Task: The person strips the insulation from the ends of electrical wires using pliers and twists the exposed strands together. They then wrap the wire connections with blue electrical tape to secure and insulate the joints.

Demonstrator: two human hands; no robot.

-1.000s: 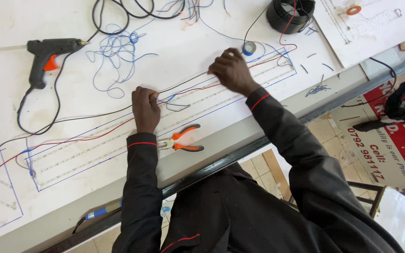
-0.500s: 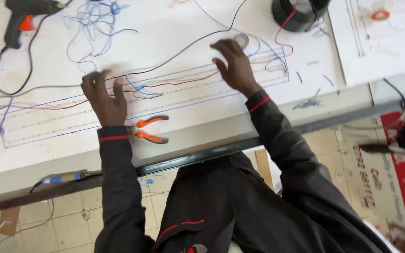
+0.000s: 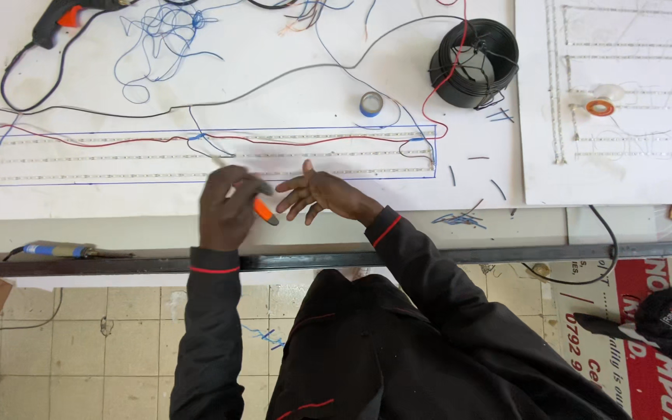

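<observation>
My left hand (image 3: 227,206) is closed around orange-handled pliers (image 3: 264,211) near the front edge of a white board (image 3: 313,78). The pliers' metal tip pokes out above my knuckles. My right hand (image 3: 316,194) is just to the right of it, fingers spread, holding nothing. Both hands lie just below a long blue-outlined rectangle (image 3: 211,155) with rows of small lights and red and blue wires running along it.
A black wire coil (image 3: 474,64) and a small blue tape roll (image 3: 371,103) sit at the back right. A glue gun (image 3: 60,19) lies at the back left. A second white board (image 3: 616,93) holds an orange tape ring (image 3: 600,108). A soldering iron (image 3: 56,250) rests on the table's metal edge.
My left hand has left the light strip and picked the orange pliers up off the board. My right hand has drawn back from the far right of the strip toward the left hand.
</observation>
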